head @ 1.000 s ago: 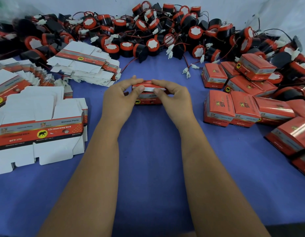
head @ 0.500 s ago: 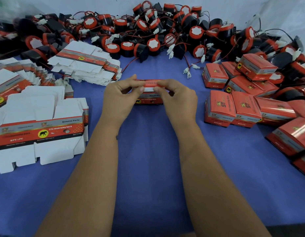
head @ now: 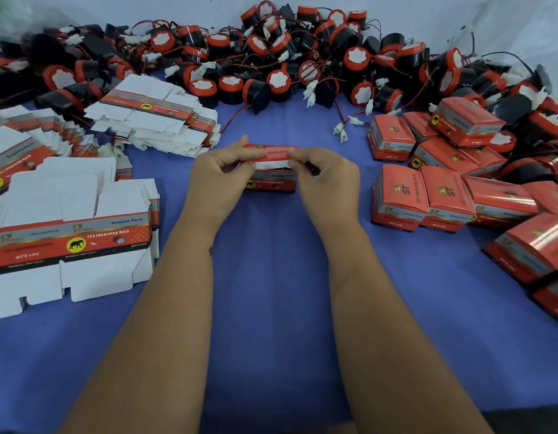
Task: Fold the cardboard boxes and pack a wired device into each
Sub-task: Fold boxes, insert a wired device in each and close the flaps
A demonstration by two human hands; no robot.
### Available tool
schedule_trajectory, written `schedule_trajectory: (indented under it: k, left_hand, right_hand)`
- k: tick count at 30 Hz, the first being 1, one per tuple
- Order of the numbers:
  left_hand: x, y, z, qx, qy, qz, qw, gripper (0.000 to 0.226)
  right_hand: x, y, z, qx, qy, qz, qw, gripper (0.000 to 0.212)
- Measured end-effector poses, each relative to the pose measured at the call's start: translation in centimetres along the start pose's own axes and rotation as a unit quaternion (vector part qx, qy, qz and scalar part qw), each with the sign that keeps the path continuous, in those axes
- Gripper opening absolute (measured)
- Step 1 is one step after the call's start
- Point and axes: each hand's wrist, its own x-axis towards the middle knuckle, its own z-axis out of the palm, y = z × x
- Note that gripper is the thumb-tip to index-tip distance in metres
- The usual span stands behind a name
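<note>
A small red and grey cardboard box (head: 271, 180) stands on the blue table at centre. Its red lid flap (head: 273, 152) is raised, with white inner card showing under it. My left hand (head: 219, 173) pinches the flap's left end, and my right hand (head: 323, 173) pinches its right end. Whatever is inside the box is hidden. A big heap of black and red wired devices (head: 271, 57) with white plugs lies along the back.
Flat unfolded box blanks (head: 74, 242) lie in stacks at the left, with another stack (head: 155, 117) behind them. Several closed red boxes (head: 427, 195) are piled at the right. The blue table (head: 271, 277) lies under my forearms.
The lid flap has lifted from flat on the box to raised, and both hands have shifted from pressing the top to pinching the flap's ends.
</note>
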Motion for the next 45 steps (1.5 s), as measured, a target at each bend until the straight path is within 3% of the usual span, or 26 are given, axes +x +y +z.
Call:
schedule_trajectory:
  k: [4, 8, 14, 22, 27, 34, 39, 45]
  left_hand:
    - [0.1, -0.5, -0.1, 0.095, -0.041, 0.021, 0.994, 0.049]
    - [0.2, -0.5, 0.1, 0.136, 0.019, 0.038, 0.990, 0.053]
    - [0.1, -0.6, 0.2, 0.141, 0.042, 0.034, 0.989, 0.050]
    - [0.1, -0.6, 0.2, 0.179, 0.020, 0.056, 0.982, 0.033]
    - [0.0, -0.2, 0.6, 0.192, 0.014, 0.050, 0.980, 0.029]
    - [-0.3, 0.1, 1.0, 0.212, -0.003, 0.043, 0.976, 0.039]
    - [-0.2, 0.3, 1.1, 0.242, -0.015, 0.048, 0.969, 0.060]
    - [-0.1, 0.0, 0.9, 0.248, -0.007, 0.054, 0.967, 0.052]
  right_hand:
    - [0.0, 0.0, 0.2, 0.015, -0.003, 0.009, 1.000, 0.016]
    - [0.1, -0.1, 0.2, 0.025, -0.037, -0.014, 0.999, 0.020]
    - [0.1, -0.3, 0.2, 0.017, -0.032, -0.020, 0.999, 0.021]
    - [0.4, -0.7, 0.6, 0.137, 0.011, 0.095, 0.986, 0.025]
    - [0.6, -0.5, 0.6, 0.096, 0.011, 0.085, 0.992, 0.023]
    - [0.7, -0.2, 0.3, -0.032, -0.002, -0.033, 0.999, 0.015]
    - [0.7, 0.0, 0.1, 0.028, -0.013, 0.015, 0.999, 0.018]
    - [0.8, -0.1, -0.1, 0.030, 0.004, 0.023, 0.999, 0.020]
